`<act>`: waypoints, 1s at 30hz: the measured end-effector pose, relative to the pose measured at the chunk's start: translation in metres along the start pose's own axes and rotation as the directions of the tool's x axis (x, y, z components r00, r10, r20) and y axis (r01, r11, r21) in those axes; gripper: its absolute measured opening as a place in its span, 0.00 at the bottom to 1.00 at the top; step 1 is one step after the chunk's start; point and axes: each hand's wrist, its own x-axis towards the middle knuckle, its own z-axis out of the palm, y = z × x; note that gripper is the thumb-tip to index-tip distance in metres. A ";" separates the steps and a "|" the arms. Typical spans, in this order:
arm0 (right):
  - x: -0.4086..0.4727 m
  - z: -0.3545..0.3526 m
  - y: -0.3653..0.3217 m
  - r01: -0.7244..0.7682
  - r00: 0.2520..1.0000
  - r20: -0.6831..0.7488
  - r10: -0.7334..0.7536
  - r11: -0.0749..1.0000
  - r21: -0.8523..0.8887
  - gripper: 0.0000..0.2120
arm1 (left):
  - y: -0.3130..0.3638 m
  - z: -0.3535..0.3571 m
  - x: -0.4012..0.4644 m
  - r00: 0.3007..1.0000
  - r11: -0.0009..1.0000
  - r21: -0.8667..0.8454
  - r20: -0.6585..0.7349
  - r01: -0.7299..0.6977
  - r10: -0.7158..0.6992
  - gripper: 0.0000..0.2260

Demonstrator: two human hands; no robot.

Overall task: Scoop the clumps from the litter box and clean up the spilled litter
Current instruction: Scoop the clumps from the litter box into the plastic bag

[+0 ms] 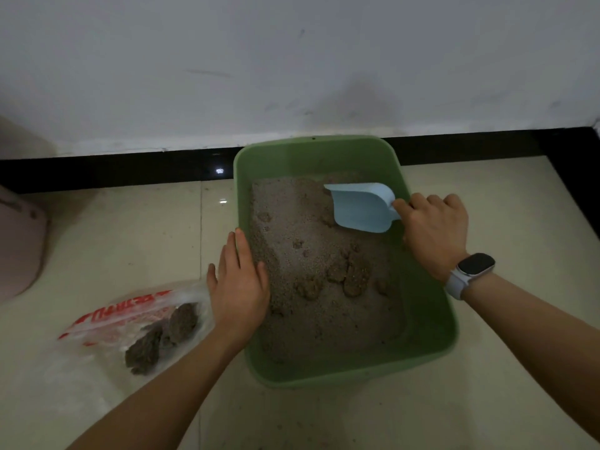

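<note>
I read this as partway through the scooping. My right hand has its fingers curled round the handle of the pale blue scoop, whose blade points away from my knuckles toward the far left and sits over the far end of the green litter box; I cannot tell whether the blade touches the litter or hangs just above it, and it looks to carry nothing. My left hand lies flat with straight fingers on the box's near-left rim, thumb over the litter, steadying it rather than holding anything. Some work is plainly done: just outside that hand's little finger, on the floor, a clear plastic bag with red print already holds several dark clumps. A good deal is left, though. Between my two hands, nearer the right wrist, a cluster of brownish clumps still sits in the litter, with a few smaller lumps scattered beyond it toward the scoop. As for spilled litter, only a few faint specks show on the pale tiles near my forearms, too small to be sure of; I judge that cleanup has not been started.
</note>
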 end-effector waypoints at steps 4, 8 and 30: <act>-0.001 -0.001 0.002 0.001 1.000 -0.023 -0.001 1.000 0.014 0.14 | 0.001 -0.001 -0.001 1.000 1.000 -0.009 -0.001 0.005 -0.005 0.27; -0.005 0.003 -0.007 0.055 0.998 -0.028 -0.054 0.998 0.033 0.16 | 0.001 -0.001 0.000 1.000 1.000 -0.019 0.008 0.007 -0.007 0.27; 0.026 0.035 -0.072 -0.343 0.918 0.347 0.191 0.823 0.453 0.14 | -0.002 0.003 0.002 1.000 0.998 -0.055 -0.026 -0.004 0.002 0.27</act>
